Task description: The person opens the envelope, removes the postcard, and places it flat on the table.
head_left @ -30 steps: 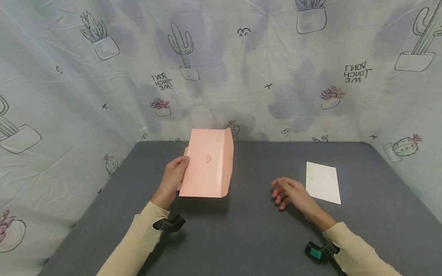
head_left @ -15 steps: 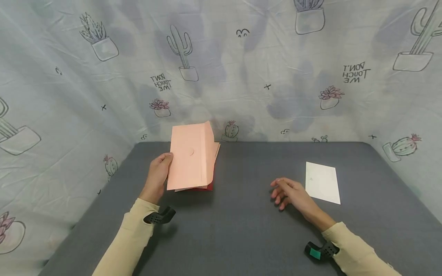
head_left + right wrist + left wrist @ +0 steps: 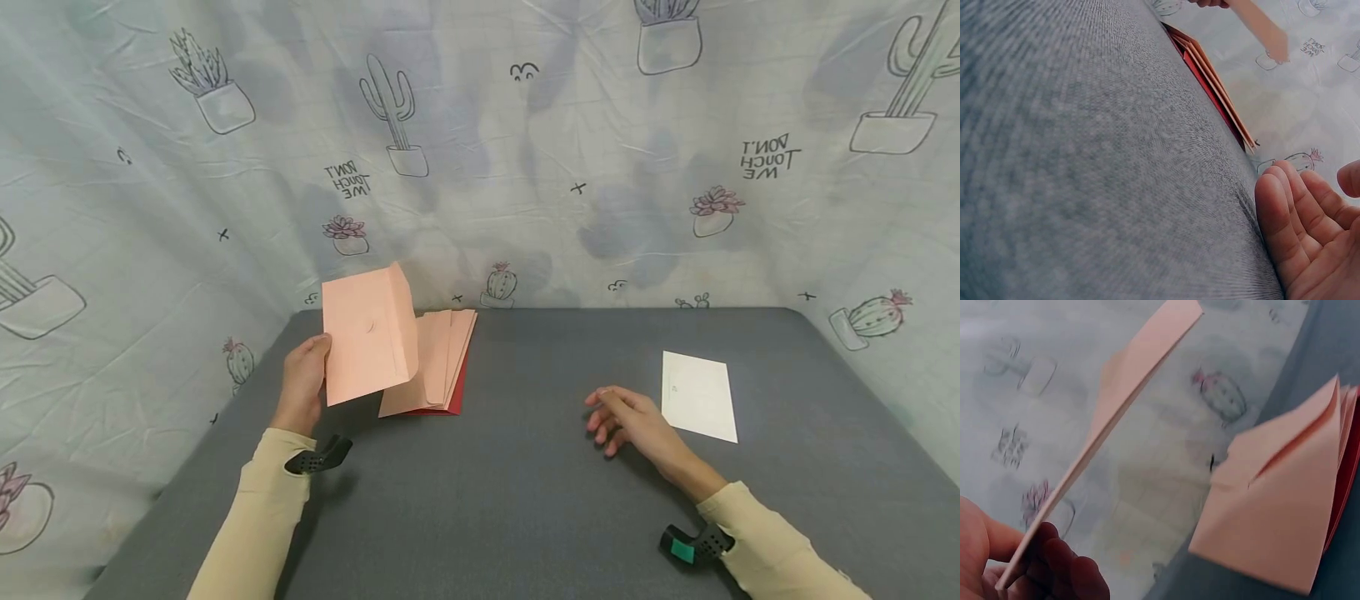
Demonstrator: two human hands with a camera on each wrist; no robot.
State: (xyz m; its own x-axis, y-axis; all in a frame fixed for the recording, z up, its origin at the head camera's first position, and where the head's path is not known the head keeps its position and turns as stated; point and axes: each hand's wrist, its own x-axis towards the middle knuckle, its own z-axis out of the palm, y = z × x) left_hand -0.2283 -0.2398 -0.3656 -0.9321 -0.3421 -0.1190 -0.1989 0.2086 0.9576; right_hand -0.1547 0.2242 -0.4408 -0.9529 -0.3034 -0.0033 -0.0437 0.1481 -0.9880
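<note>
My left hand [image 3: 302, 379] pinches a pink envelope [image 3: 363, 337] by its left edge and holds it raised above the table, its flap on the right side. In the left wrist view that envelope [image 3: 1110, 422] appears nearly edge-on, between thumb and fingers. Just right of it, a stack of pink envelopes [image 3: 438, 354] lies on the table with a red envelope-like piece [image 3: 455, 400] underneath. My right hand [image 3: 630, 421] rests on the table with fingers loosely bent and holds nothing. Beside it lies a white card [image 3: 699, 396] with a small mark.
The dark grey table [image 3: 525, 500] reaches back to a pale curtain [image 3: 480, 125] printed with cacti, which also runs along the left and right sides. A black wrist device [image 3: 318, 457] sits on the left sleeve, another black device [image 3: 697, 546] on the right.
My left hand has moved left with the pink envelope, which has tilted. The stack behind it has come into view. My right hand and the white card have stayed in place.
</note>
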